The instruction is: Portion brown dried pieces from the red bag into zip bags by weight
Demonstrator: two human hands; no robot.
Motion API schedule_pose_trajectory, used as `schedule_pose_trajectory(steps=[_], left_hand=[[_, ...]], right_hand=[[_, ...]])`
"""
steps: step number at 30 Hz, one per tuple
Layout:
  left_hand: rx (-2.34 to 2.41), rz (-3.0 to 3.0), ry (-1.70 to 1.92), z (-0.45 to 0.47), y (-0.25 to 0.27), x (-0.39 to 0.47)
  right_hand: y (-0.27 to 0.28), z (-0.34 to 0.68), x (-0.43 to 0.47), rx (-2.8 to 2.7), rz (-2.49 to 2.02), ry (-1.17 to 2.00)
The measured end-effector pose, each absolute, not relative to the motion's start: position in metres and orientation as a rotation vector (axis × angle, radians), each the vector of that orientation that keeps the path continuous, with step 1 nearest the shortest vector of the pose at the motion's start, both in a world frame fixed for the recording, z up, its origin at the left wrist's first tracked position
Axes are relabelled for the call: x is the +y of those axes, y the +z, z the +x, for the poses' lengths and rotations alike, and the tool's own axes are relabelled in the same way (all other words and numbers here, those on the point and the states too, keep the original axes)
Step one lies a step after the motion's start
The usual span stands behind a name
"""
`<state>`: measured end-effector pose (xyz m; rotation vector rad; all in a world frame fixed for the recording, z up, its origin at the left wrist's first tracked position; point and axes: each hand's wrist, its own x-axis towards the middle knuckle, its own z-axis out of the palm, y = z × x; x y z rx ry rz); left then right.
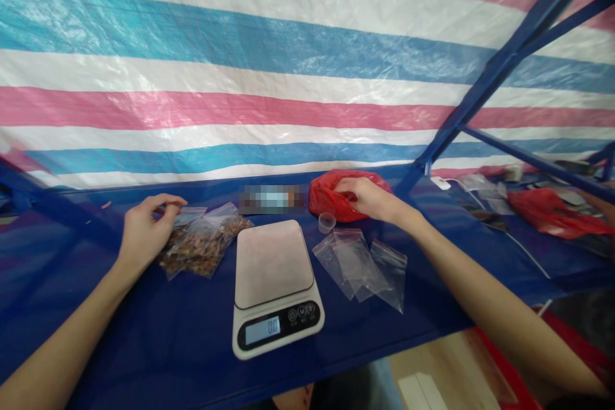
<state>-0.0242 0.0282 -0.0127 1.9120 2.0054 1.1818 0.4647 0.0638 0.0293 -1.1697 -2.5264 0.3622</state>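
My left hand point(150, 225) is beside the upper left of several clear zip bags point(202, 246) filled with brown, nut-like bits. Its fingers are curled and thumb and index come close together; I see nothing between them. On the right, my right hand point(360, 197) reaches into the mouth of a crumpled red plastic bag point(323, 193). Its fingers are bent and the tips are hidden, so what they grip cannot be seen. Between the hands lies a white kitchen scale point(275, 266), its plate bare and its display reading 0.0.
A small clear cup point(327, 223) sits before the red bag. Several flat zip bags point(353, 262) lie right of the scale. Behind it is a blurred-out rectangular object point(272, 199). A striped tarp point(216, 90) backs the blue table point(192, 333); a blue metal frame point(473, 93) rises at right.
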Motion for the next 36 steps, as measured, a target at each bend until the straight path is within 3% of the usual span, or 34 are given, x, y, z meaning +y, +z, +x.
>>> schedule_pose_trajectory(steps=[10, 30, 36], left_hand=[[1.995, 2.001, 1.214, -0.029, -0.019, 0.028], [1.948, 2.092, 1.167, -0.026, -0.023, 0.029], [1.961, 2.108, 1.161, -0.025, -0.019, 0.029]], right_hand=[[-0.005, 0.464, 0.058, -2.588, -1.262, 0.091], [-0.033, 0.491, 0.061, -2.506, -1.07, 0.201], [-0.013, 0.478, 0.055, -2.437, -1.057, 0.121]])
